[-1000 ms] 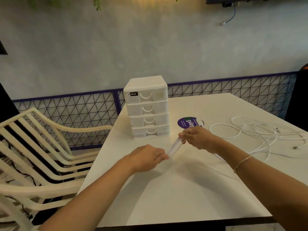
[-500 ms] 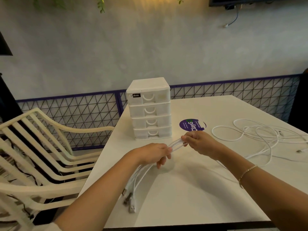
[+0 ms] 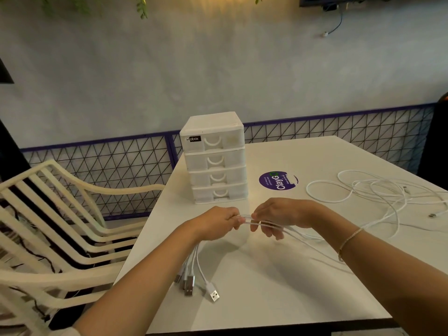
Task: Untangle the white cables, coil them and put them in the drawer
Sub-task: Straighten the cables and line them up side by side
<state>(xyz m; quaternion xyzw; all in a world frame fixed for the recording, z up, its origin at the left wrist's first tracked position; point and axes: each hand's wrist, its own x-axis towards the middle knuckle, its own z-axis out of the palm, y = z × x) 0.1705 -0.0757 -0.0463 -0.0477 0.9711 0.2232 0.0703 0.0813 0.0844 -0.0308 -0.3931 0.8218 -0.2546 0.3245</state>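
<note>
A small black label [image 3: 193, 139] at the upper left corner of the white drawer unit [image 3: 215, 158], mid-frame, ends in "box"; its first letters are blurred. Right of it, a round purple sticker [image 3: 277, 181] on the table [image 3: 278, 287] reads "ClayGo"; its smaller lines are illegible.

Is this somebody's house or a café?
Probably a café or a shared lounge, though I can't be sure: a branded purple sticker on the white table, a slatted chair, and a screen mounted high on the wall.
</note>
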